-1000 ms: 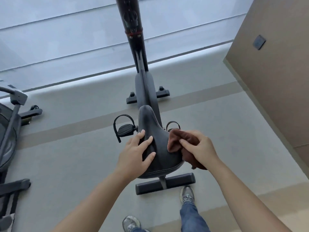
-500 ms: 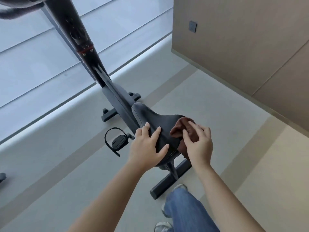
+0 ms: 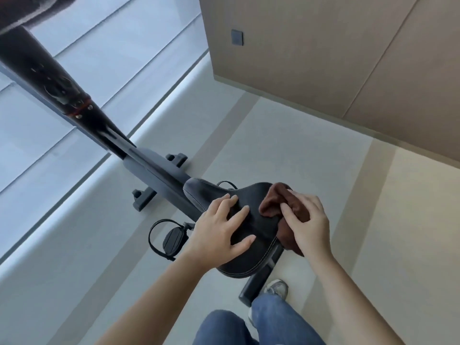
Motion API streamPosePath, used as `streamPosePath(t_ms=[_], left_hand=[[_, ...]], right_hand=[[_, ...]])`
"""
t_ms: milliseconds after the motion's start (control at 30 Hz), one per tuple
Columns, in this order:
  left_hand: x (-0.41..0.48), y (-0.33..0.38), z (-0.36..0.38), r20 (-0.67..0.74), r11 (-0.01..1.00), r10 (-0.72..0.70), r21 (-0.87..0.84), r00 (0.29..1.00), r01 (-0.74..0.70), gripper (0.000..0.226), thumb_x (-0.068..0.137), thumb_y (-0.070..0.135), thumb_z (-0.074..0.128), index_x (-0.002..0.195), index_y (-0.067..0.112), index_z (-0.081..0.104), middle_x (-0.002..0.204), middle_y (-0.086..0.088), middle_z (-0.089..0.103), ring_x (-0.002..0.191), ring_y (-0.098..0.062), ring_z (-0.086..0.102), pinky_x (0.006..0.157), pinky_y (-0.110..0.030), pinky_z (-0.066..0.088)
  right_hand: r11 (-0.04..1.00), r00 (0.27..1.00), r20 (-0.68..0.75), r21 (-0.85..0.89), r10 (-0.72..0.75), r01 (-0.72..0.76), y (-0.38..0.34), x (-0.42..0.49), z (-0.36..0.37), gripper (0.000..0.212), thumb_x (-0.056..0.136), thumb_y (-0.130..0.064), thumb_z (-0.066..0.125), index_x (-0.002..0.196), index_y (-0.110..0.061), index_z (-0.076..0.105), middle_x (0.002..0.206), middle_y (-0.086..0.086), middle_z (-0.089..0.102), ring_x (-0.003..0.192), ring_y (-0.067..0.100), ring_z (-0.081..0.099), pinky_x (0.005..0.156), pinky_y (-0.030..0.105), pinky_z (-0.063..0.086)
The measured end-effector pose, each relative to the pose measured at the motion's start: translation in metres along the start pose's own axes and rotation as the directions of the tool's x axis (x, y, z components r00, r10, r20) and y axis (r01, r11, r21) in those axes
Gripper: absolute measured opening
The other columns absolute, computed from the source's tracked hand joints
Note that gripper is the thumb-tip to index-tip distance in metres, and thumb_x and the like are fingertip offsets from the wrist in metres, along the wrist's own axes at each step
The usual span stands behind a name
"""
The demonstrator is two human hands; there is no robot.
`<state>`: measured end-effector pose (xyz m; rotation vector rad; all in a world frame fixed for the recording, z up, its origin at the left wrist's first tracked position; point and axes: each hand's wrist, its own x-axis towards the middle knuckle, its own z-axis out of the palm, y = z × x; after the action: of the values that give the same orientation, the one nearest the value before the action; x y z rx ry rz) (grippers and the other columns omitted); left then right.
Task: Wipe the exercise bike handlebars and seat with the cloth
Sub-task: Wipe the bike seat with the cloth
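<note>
head view: black seat [image 3: 254, 202] of the exercise bike sits mid-frame, nose pointing up-left. left hand [image 3: 219, 230] lies flat on the seat's near side, fingers spread and straight, gripping nothing. right hand [image 3: 308, 225] grasps the bunched brown cloth [image 3: 272, 201], fingers curled over it, cloth pressed on the seat's right edge and hanging partly over that side.

around: dark frame post [image 3: 57, 80] runs from the seat to the top left. strapped pedal [image 3: 173, 239] just left of the left hand. rear foot bar [image 3: 255, 285] under the seat, front foot bar [image 3: 146, 199] beyond. grey floor [image 3: 273, 145], wood-panel wall [image 3: 323, 58] with a small dark wall plate [image 3: 236, 37].

hidden: seat post covered by the seat. right pedal mostly hidden, only a strap loop shows. dark blurred part [image 3: 32, 13] at the top-left corner is cut off, cannot tell what it is. jeans [image 3: 281, 317] and one shoe [image 3: 276, 287] show at the bottom edge.
</note>
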<state>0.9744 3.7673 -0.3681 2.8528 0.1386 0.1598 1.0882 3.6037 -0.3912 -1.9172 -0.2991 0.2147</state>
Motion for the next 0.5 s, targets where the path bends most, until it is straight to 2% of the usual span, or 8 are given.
streamPosePath(t_ms=[67, 167, 200, 267, 333, 433, 500], left_hand=[[0.001, -0.001, 0.002, -0.031, 1.0, -0.002, -0.026, 1.0, 0.001, 0.053, 0.077, 0.05, 0.056, 0.112, 0.01, 0.063, 0.11, -0.02, 0.06, 0.107, -0.038, 0.053, 0.081, -0.044, 0.05], [0.003, -0.003, 0.003, -0.061, 0.999, 0.019, -0.03, 0.998, -0.021, 0.053, 0.076, 0.051, 0.056, 0.109, 0.01, 0.064, 0.107, -0.019, 0.06, 0.101, -0.038, 0.054, 0.081, -0.041, 0.049], [0.004, -0.003, 0.003, -0.065, 0.999, 0.028, -0.033, 0.998, -0.03, 0.053, 0.076, 0.051, 0.056, 0.109, 0.01, 0.064, 0.106, -0.019, 0.06, 0.099, -0.037, 0.054, 0.082, -0.04, 0.048], [0.004, -0.005, 0.002, -0.058, 0.998, 0.046, -0.037, 0.997, -0.048, 0.053, 0.077, 0.051, 0.054, 0.109, 0.01, 0.064, 0.106, -0.019, 0.06, 0.097, -0.036, 0.054, 0.081, -0.039, 0.046], [0.003, -0.01, 0.001, -0.041, 0.995, 0.079, -0.058, 0.996, -0.081, 0.053, 0.077, 0.051, 0.053, 0.111, 0.011, 0.064, 0.109, -0.019, 0.06, 0.098, -0.035, 0.053, 0.08, -0.038, 0.047], [0.002, -0.024, -0.003, 0.012, 0.982, 0.17, -0.091, 0.985, -0.168, 0.056, 0.077, 0.051, 0.053, 0.115, 0.011, 0.061, 0.116, -0.018, 0.058, 0.104, -0.033, 0.051, 0.084, -0.038, 0.046], [0.002, -0.034, -0.007, 0.054, 0.966, 0.242, -0.103, 0.969, -0.236, 0.058, 0.077, 0.052, 0.052, 0.114, 0.009, 0.061, 0.121, -0.018, 0.056, 0.109, -0.034, 0.051, 0.086, -0.037, 0.046]], right_hand=[[1.0, 0.998, 0.051, 0.002, 0.029, -0.03, -0.003, 0.014, -0.001, 0.026, 0.077, -0.015, 0.07, 0.101, -0.023, 0.067, 0.097, -0.009, 0.059, 0.091, -0.008, 0.056, 0.082, 0.003, 0.037], [0.978, 0.956, 0.22, 0.03, 0.196, -0.208, -0.014, 0.047, -0.005, 0.019, 0.079, -0.02, 0.069, 0.097, -0.023, 0.066, 0.097, -0.005, 0.067, 0.095, 0.01, 0.062, 0.085, 0.022, 0.046], [0.966, 0.945, 0.229, 0.048, 0.236, -0.253, -0.015, 0.05, -0.004, 0.018, 0.079, -0.021, 0.069, 0.096, -0.023, 0.067, 0.095, -0.005, 0.068, 0.095, 0.013, 0.063, 0.084, 0.025, 0.047], [0.959, 0.957, 0.131, 0.083, 0.258, -0.27, -0.015, 0.039, -0.001, 0.016, 0.079, -0.02, 0.069, 0.091, -0.032, 0.066, 0.096, -0.006, 0.067, 0.095, 0.011, 0.063, 0.084, 0.026, 0.047], [0.962, 0.967, -0.063, 0.136, 0.246, -0.236, -0.015, 0.007, 0.005, 0.024, 0.08, -0.018, 0.068, 0.086, -0.041, 0.063, 0.1, -0.007, 0.065, 0.095, 0.004, 0.061, 0.087, 0.023, 0.045], [0.967, 0.907, -0.346, 0.165, 0.24, -0.193, -0.018, -0.057, 0.026, 0.033, 0.08, -0.017, 0.068, 0.091, -0.047, 0.061, 0.102, -0.014, 0.06, 0.094, -0.007, 0.057, 0.083, 0.01, 0.041], [0.979, 0.862, -0.464, 0.109, 0.204, -0.173, -0.023, -0.093, 0.049, 0.035, 0.078, -0.016, 0.069, 0.095, -0.046, 0.062, 0.102, -0.016, 0.058, 0.095, -0.009, 0.056, 0.082, 0.004, 0.039]])
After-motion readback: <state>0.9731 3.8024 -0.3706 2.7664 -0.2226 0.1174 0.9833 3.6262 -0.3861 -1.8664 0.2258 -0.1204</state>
